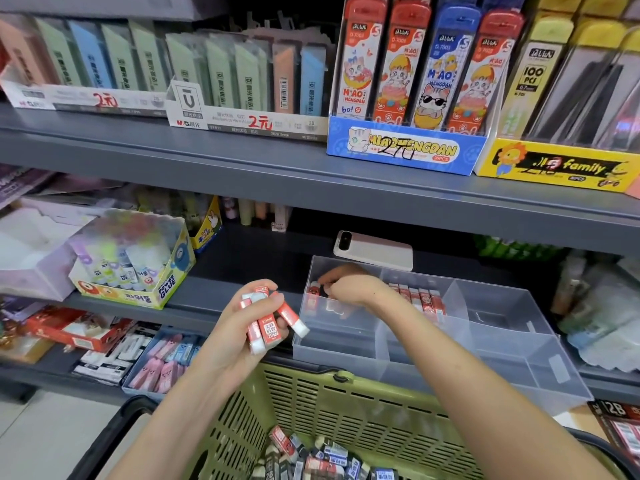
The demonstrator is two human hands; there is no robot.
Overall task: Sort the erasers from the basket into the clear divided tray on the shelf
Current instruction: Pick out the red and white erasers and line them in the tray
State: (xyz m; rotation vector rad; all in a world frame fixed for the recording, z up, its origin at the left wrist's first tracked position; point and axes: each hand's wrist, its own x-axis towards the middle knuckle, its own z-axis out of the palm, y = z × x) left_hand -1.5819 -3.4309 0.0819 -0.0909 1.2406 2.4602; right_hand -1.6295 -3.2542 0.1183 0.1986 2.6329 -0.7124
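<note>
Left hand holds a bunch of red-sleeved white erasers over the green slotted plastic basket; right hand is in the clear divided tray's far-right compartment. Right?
Wrong compartment. The head view shows the right hand in the far-left rear compartment of the clear divided plastic tray. The rest holds: left hand holding the bunch of red-sleeved white erasers over the green slotted plastic basket.

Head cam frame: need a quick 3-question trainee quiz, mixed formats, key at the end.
1. True or false: the left hand grips several erasers.
2. Which column of the tray does the right hand reach into? A leftmost, B middle, C rightmost.
3. Fill in: a white ___ lies on the shelf behind the tray.
Key: 1 true; 2 A; 3 phone.
</note>
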